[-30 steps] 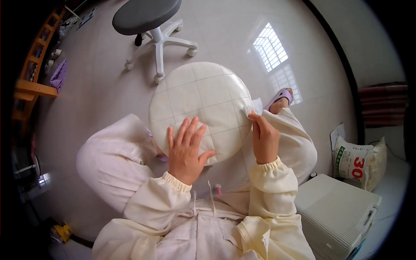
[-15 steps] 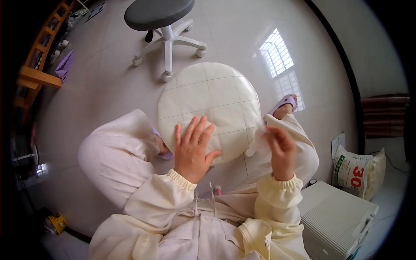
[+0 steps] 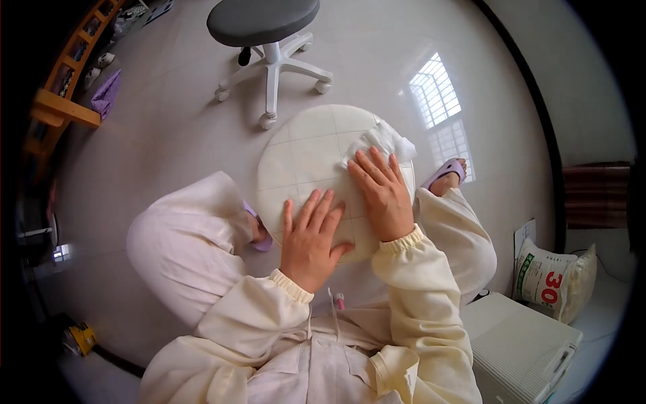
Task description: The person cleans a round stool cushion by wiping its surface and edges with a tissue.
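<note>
Between my knees stands a round stool with a cream, grid-lined padded seat (image 3: 296,153). My left hand (image 3: 313,237) lies flat on the near left of the seat, fingers spread, holding nothing. Toward the right side of the seat, my right hand (image 3: 383,192) holds a crumpled white wipe (image 3: 382,139) pressed under its outstretched fingers. The wipe bunches up past the fingertips near the seat's far right edge. Part of it is hidden beneath the hand.
A grey swivel stool (image 3: 264,23) on white casters stands just beyond. To the right are a pale ribbed case (image 3: 515,343) and a printed plastic bag (image 3: 552,279). Wooden shelving (image 3: 67,108) with shoes is at the far left. My slippered feet flank the seat.
My right hand has moved from beyond the seat's right edge onto its top, bringing the white wipe down flat. My left hand stays on the seat. The view has shifted slightly.
</note>
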`<state>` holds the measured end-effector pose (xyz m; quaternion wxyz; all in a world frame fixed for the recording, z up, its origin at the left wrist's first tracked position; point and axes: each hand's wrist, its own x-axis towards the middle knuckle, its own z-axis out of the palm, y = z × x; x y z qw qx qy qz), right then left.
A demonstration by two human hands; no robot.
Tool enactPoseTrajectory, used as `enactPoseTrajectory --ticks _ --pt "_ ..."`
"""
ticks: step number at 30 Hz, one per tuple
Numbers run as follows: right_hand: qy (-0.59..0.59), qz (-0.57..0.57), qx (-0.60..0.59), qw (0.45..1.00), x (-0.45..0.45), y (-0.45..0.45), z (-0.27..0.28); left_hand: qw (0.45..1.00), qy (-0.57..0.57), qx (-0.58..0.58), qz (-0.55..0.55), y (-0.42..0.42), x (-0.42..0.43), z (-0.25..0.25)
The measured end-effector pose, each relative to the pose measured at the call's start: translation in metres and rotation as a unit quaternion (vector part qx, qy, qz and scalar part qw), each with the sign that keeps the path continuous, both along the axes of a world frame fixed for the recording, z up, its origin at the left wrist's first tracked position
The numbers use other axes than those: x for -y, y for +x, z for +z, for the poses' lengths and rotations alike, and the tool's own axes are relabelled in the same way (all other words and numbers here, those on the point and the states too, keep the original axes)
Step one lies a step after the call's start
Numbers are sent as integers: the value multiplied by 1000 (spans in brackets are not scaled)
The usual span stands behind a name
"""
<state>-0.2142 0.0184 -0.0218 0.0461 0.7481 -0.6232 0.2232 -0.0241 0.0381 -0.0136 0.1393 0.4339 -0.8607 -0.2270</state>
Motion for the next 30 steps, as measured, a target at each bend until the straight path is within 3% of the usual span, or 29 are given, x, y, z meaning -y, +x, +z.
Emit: enactPoseTrajectory --ticks 12,14,17,20,22,24,28,30 --pt "-27 20 -72 997 -7 -43 2 1000 7 -19 -1 0 -1 2" --pt "-20 -11 -70 997 -5 -51 -3 1000 4 -21 -2 0 -1 1" --pt "10 -148 37 988 0 -63 5 1000 4 -20 -3 0 -1 -1" --pt "-46 -121 101 986 3 -53 15 1000 3 -12 -4 0 -1 -1" --pt "-38 -39 115 992 4 -40 4 1000 5 -5 -5 0 -2 1" --pt "2 55 -5 998 6 -34 0 1000 6 -1 -6 -1 -1 0" --pt "-1 50 -2 999 5 -43 -1 1000 1 -2 -5 0 -1 0" --pt "24 -4 16 1000 9 -51 -1 1000 1 -5 -6 0 -2 0"
